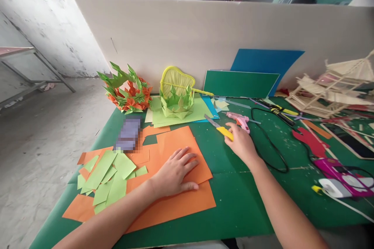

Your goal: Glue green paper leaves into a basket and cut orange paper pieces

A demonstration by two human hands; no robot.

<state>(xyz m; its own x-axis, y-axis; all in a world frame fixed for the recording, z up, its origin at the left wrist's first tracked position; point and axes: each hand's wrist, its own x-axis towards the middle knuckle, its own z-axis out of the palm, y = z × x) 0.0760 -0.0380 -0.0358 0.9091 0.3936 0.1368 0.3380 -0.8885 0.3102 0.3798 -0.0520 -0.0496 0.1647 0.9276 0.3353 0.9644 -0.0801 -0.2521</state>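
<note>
My left hand lies flat with its fingers spread on sheets of orange paper. To its right, my right hand grips the yellow handle of a utility knife, whose blade points away to the upper left. A pink glue gun lies just behind that hand. Cut pieces of light green paper are heaped left of my left forearm. Behind the orange sheets, a folded green paper crown sits on light green sheets.
A green and orange paper wreath and a yellow fan stand at the back. A blurred purple object lies at left. On the right are a black cable, a phone, a power strip and a stick-built model house.
</note>
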